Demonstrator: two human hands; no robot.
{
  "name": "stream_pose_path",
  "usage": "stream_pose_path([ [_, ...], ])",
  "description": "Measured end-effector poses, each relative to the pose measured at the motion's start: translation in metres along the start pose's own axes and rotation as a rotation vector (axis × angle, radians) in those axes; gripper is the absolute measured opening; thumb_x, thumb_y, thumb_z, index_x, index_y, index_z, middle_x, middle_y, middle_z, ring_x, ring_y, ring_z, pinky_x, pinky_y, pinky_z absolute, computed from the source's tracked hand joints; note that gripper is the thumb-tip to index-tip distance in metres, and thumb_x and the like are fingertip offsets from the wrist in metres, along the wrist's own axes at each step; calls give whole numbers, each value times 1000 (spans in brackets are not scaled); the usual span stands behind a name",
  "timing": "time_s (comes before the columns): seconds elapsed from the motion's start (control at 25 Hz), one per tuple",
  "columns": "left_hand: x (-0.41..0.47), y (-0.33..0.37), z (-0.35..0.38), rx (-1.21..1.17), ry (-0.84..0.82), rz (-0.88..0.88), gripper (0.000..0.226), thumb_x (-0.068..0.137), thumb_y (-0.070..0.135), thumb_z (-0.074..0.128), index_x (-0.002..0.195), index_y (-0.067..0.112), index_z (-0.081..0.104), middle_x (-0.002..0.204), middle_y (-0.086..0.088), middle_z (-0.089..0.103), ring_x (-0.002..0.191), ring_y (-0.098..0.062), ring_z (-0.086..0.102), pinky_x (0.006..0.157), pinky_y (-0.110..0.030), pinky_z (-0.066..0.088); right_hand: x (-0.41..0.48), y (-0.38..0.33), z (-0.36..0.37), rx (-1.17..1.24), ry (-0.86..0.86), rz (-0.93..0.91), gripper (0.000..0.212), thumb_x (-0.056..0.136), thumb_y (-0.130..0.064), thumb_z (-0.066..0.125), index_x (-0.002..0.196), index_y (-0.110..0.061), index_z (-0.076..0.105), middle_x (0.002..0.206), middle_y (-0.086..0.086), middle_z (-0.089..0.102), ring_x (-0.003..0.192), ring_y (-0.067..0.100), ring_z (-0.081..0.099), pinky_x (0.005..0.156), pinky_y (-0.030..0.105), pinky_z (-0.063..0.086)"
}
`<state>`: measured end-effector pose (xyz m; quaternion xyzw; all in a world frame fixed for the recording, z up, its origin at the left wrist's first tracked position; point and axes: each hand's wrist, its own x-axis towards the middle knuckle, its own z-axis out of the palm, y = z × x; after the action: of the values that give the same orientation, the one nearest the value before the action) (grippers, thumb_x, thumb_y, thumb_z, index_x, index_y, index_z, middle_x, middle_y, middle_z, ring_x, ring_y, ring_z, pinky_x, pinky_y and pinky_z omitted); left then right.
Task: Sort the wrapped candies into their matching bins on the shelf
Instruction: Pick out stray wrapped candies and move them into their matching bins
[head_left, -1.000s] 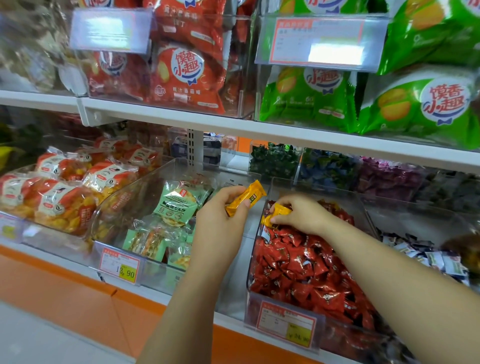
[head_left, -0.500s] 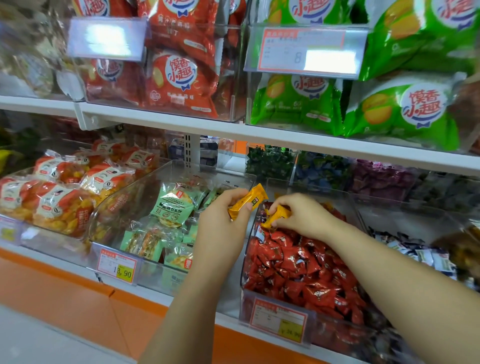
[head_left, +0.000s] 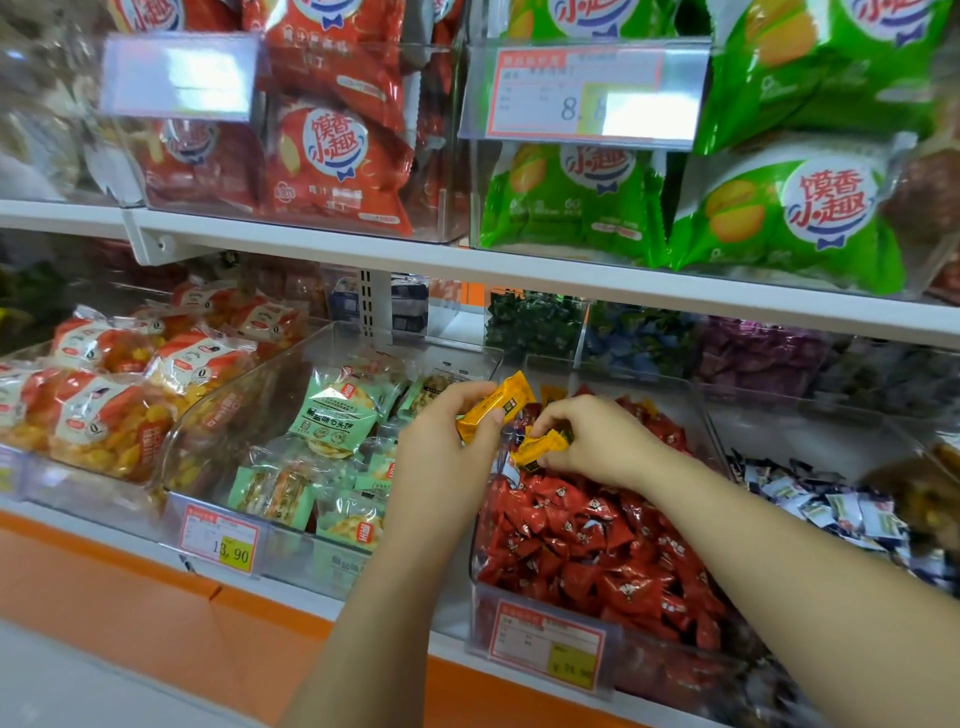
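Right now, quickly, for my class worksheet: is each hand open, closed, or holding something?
Left hand: closed around a yellow wrapped candy.
Right hand: pinching a second yellow candy over the red candies.

You are standing in a shop, facing a white shelf that is carrying clear bins heaped with loose red candies and wrapped snacks; printed price tags are hanging on the bin fronts, and identical red bags and green bags are crowding the tier above in rows
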<state>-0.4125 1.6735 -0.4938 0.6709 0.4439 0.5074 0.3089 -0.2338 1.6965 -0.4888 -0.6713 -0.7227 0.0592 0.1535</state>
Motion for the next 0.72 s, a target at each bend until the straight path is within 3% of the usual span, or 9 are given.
stream_pose_path([
  [0.16,-3,7,2,-15,-4,22,15,91,23,58,99,35,60,87,19,65,73,5,57,63,-14,43,-21,-4,-17,136,159,-36,21,74,-23,71,92,-31,65,83,-15,61,67,0,52,58,18,37],
  [0.4,-26,48,29,37,-55,132,15,92,25,55,105,33,60,84,19,62,67,5,53,56,-9,35,-104,4,-49,185,367,-78,22,75,-24,69,96,-30,61,91,-18,58,78,-1,52,68,16,38],
  [0.52,-50,74,60,35,-150,208,17,92,26,56,106,33,61,89,19,63,76,6,56,62,-7,38,-159,34,-65,203,452,-18,24,75,-22,71,93,-32,59,91,-14,59,81,6,54,72,21,40],
  [0.72,-86,115,138,8,-333,290,16,91,24,57,104,32,60,84,18,60,70,6,52,59,-9,36,-227,96,-86,186,563,144,26,74,-22,72,91,-35,55,93,-14,59,83,9,56,71,24,41],
])
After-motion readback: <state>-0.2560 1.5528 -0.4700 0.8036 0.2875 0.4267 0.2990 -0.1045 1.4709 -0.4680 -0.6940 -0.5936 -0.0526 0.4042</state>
